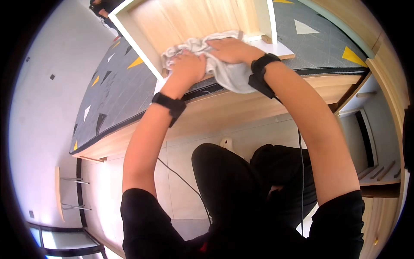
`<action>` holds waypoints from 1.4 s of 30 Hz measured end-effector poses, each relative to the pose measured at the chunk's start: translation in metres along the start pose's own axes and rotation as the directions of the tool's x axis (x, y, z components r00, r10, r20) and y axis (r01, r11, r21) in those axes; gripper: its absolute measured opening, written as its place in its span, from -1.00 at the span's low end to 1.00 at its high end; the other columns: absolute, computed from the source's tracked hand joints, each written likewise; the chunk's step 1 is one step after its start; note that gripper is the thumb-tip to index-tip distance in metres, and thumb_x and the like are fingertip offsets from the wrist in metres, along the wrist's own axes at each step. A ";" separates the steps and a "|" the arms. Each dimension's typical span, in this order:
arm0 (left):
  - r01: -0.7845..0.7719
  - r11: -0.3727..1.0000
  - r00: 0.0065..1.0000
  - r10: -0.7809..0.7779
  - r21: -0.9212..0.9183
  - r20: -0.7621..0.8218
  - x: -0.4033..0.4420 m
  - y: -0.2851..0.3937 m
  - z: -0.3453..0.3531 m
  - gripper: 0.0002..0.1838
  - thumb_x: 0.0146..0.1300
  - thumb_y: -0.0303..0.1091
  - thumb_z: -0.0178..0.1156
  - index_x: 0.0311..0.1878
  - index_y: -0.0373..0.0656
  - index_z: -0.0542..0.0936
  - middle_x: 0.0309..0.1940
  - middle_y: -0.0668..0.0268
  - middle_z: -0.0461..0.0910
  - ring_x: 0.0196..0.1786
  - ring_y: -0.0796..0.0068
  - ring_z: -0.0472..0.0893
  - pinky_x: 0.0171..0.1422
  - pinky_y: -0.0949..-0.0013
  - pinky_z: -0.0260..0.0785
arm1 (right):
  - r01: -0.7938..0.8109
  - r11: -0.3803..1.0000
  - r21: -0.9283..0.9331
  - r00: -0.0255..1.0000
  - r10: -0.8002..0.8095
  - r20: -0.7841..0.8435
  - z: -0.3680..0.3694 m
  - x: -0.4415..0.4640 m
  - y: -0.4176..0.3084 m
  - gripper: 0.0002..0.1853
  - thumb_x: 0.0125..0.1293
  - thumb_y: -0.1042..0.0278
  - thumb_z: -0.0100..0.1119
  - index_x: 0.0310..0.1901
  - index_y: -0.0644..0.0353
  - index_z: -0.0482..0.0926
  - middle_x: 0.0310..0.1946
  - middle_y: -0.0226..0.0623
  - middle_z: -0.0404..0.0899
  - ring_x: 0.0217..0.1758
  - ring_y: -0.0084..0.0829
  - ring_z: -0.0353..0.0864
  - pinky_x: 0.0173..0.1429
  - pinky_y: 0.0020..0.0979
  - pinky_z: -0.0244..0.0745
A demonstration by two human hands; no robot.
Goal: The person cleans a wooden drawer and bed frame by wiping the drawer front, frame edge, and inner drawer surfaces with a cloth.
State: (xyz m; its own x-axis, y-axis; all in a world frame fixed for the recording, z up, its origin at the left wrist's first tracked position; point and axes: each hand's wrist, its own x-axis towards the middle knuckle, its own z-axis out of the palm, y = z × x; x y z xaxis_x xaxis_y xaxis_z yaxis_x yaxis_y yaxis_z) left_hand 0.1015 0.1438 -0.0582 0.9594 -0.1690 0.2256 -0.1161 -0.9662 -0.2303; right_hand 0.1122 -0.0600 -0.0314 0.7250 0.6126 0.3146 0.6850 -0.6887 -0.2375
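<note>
A crumpled light grey cloth (237, 77) is bunched along the near side of a shallow wooden drawer or box (189, 17) with white edges. Part of the cloth hangs over the near edge of the bed-like platform. My left hand (188, 67) presses on the cloth's left part, its fingers gathered into the folds. To its right, my right hand (233, 49) lies over the cloth and grips it, fingers pointing left. Some fingertips are lost among the folds. Black bands circle both wrists.
The drawer rests on a dark grey patterned mattress (116, 82) in a wooden frame (220, 110). An open cabinet (362, 129) stands at the right. Thin cables hang near my knees. Another person (102, 11) is at the far upper left. A wall-mounted board (59, 194) is at the left.
</note>
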 end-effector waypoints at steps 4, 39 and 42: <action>0.022 0.936 0.995 -0.054 -0.353 -0.081 -0.027 0.061 -0.053 -0.19 0.43 0.13 -0.25 0.40 -0.52 0.18 0.34 -0.48 0.16 0.44 -0.52 0.08 0.43 -0.44 -0.11 | -0.116 0.987 -0.107 0.991 0.123 0.061 -0.025 -0.025 0.032 -0.31 0.45 -0.09 -0.27 0.49 0.16 0.13 0.50 -0.16 0.14 0.50 -0.09 0.19 0.53 -0.23 0.03; -0.162 0.975 0.720 0.010 -0.154 -0.694 -0.158 0.069 -0.047 -0.59 0.05 -0.12 0.30 -0.02 -0.01 0.65 -0.03 0.33 0.60 0.05 0.34 0.56 0.17 0.14 0.20 | 0.140 0.940 -0.311 0.906 -0.249 -0.344 -0.005 -0.147 0.000 -0.23 0.30 -0.09 0.13 0.41 0.24 0.23 0.34 -0.01 0.34 0.41 -0.01 0.25 0.54 -0.07 -0.01; -0.168 0.976 0.749 0.034 -0.140 -0.662 -0.174 0.045 -0.046 -0.55 0.01 -0.14 0.31 0.04 0.07 0.65 -0.06 0.43 0.60 0.03 0.42 0.54 0.18 0.16 0.13 | 0.155 0.941 -0.300 0.906 -0.256 -0.337 -0.002 -0.148 -0.021 -0.07 0.10 0.00 0.34 0.43 0.27 0.17 0.32 0.00 0.31 0.35 0.06 0.24 0.50 0.04 0.04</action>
State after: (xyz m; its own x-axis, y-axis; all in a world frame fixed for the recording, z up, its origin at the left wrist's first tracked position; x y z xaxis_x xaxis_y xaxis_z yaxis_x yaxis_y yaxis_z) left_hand -0.0830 0.1204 -0.0641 0.5447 -0.2884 0.7875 -0.3100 -0.9417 -0.1304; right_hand -0.0095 -0.1364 -0.0713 0.4571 0.6009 0.6557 0.7360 -0.6695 0.1005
